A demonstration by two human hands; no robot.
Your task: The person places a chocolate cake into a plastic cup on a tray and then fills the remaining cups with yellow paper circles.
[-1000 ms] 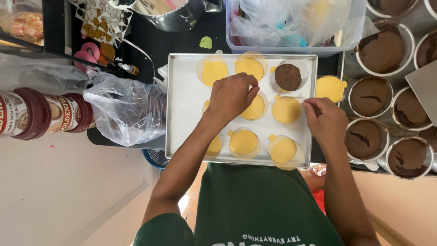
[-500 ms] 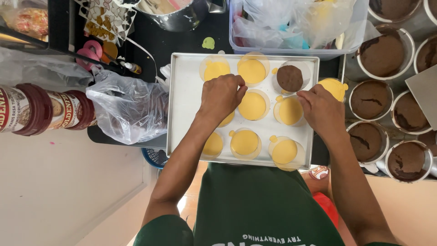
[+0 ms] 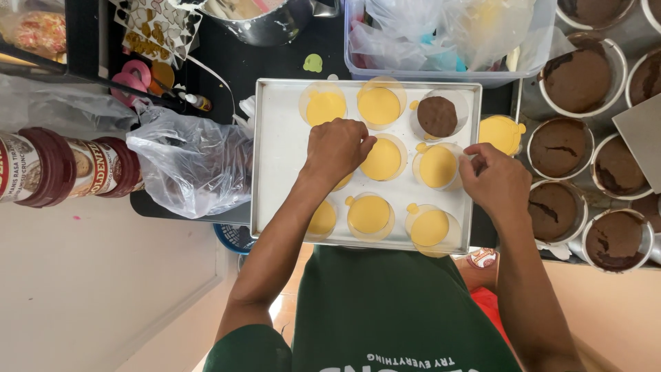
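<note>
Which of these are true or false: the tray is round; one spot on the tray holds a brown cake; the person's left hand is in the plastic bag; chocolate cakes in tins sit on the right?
1. The tray is round. False: it is rectangular.
2. One brown cake sits on the tray among yellow discs. True.
3. The left hand is inside the plastic bag. False: it rests on the tray, over a yellow disc.
4. Chocolate cakes in tins stand to the right of the tray. True.
5. The right hand is at the tray's right edge. True.

pale silver tray [image 3: 275,172], yellow discs [image 3: 381,105] across it, one dark brown cake [image 3: 437,116] among them, dark green shirt [image 3: 399,310] below, red-lidded jars [image 3: 48,167] left.
</note>
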